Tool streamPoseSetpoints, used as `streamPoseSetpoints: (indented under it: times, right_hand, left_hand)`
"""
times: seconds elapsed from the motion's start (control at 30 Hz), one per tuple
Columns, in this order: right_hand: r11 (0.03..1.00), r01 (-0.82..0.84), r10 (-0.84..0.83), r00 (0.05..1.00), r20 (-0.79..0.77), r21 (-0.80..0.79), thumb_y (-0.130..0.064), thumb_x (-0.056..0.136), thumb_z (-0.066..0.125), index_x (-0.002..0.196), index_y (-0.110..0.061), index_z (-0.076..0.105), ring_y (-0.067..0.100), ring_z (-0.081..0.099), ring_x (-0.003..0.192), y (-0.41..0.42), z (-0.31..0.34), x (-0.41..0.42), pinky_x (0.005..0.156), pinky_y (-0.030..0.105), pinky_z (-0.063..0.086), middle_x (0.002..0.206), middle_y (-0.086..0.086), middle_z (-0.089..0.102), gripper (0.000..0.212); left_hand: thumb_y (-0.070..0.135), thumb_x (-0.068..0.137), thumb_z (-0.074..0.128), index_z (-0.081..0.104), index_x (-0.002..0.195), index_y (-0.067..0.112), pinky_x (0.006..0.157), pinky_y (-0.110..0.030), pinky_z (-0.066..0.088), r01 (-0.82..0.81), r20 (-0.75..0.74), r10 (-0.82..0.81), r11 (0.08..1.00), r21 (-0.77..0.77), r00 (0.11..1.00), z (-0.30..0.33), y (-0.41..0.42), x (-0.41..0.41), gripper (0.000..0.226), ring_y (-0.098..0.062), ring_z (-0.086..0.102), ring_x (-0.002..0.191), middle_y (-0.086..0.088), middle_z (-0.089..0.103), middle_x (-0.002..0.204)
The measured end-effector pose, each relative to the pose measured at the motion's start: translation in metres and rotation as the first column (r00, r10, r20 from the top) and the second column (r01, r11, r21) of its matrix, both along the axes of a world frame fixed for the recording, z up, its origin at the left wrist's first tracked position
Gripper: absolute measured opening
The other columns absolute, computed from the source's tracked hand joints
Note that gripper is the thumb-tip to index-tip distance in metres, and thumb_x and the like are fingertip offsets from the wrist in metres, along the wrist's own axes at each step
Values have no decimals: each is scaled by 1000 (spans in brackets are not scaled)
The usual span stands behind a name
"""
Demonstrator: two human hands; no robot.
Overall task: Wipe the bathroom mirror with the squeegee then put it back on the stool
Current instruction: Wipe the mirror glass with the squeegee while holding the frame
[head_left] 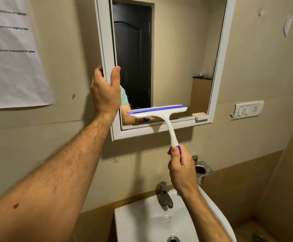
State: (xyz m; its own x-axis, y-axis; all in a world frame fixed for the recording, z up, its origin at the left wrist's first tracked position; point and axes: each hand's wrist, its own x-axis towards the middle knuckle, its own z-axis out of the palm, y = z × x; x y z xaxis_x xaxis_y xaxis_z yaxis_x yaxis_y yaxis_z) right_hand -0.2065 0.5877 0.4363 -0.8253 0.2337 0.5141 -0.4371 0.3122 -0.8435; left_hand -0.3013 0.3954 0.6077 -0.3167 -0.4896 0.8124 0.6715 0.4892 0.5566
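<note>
The bathroom mirror (177, 58) hangs on the wall in a white frame, reflecting a dark door. My left hand (105, 89) grips the frame's left edge, thumb in front, fingers wrapped behind. My right hand (181, 169) is closed around the blue end of the handle of a white squeegee (157, 112). Its blade, with a blue strip, lies almost level against the lower part of the glass, just above the bottom frame. The stool is out of view.
A white sink (142, 222) with a metal tap (165, 194) sits right below the mirror. A metal cup holder (203, 170) is fixed to the wall at right, a switch plate (247, 110) above it. A printed paper sheet (11, 49) hangs at upper left.
</note>
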Motion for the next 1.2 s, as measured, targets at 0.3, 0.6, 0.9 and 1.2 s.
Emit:
streamPoseSetpoints:
  times: [0.3,0.6,0.9,1.2]
  right_hand:
    - [999,51,-50,995,91,0,-40,97,39,77,-18,52,15,38,50,12,-24,7,51,39,35,55,-1,43,33]
    - [988,-34,39,999,30,-150,-35,101,37,84,-10,51,8,33,43,17,31,-10,40,25,29,54,-4,39,33]
    - [992,72,-69,997,32,-106,-41,94,41,77,-9,54,9,35,47,34,-31,-8,43,24,31,53,-5,40,39]
    - [978,111,-109,994,23,-174,-39,96,37,80,-6,52,19,45,52,38,-2,-26,43,19,38,65,15,47,39]
  left_hand:
    - [50,92,51,56,115,9,67,4,36,-4,9,4,1000,-16,1000,0,1,3,47,11,54,81,10,61,103]
    - [57,89,50,56,117,11,71,3,36,18,15,-18,1000,20,1000,-3,0,1,54,13,54,85,11,62,105]
    - [68,82,51,54,111,15,60,2,34,115,105,-122,991,67,987,-38,-5,0,60,19,52,76,18,60,93]
    - [66,83,52,55,112,10,63,3,33,140,58,-145,987,74,988,-38,-3,-2,64,23,50,76,19,58,95]
